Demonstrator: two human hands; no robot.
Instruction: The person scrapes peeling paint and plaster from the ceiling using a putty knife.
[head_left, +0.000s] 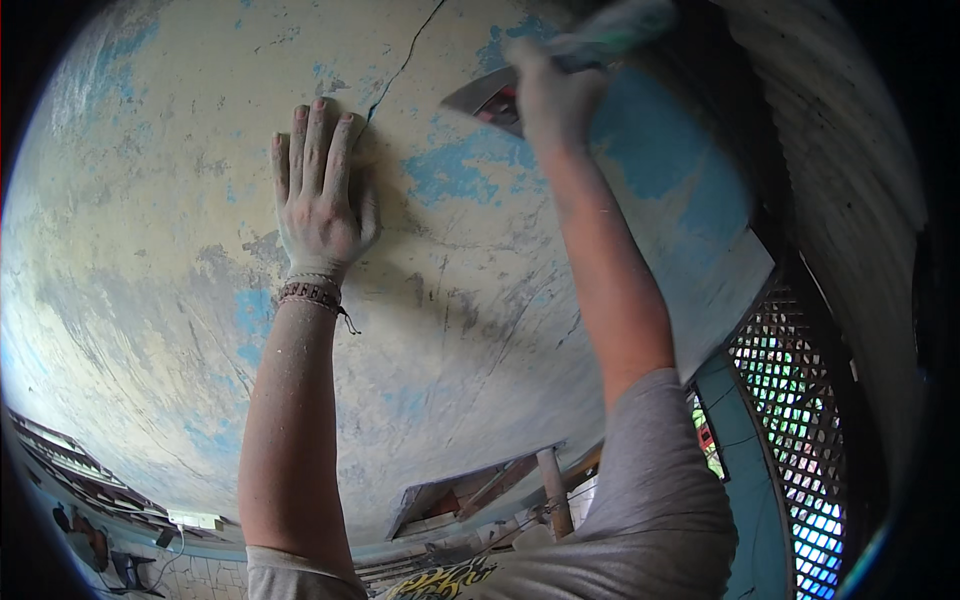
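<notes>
My left hand (322, 199) lies flat against a worn painted wall (187, 172), fingers pointing up and apart, with nothing in it. Dust covers the hand, and a braided bracelet (309, 292) circles its wrist. A dark crack (401, 67) runs up the wall from beside its fingertips. Up and to the right, my right hand (559, 97) is closed around a tool with a broad flat metal blade (478, 91), which looks like a scraper or trowel; motion blurs it. Patches of blue paint (457, 169) show through the cream coat under the blade. Whether the blade touches the wall, I cannot tell.
Corrugated roofing (817, 127) slopes along the right, above a lattice screen (795, 420). An opening with a post (553, 491) is at the lower middle. At the lower left are a white electrical box (196, 519) with a cable and a slatted opening (82, 469).
</notes>
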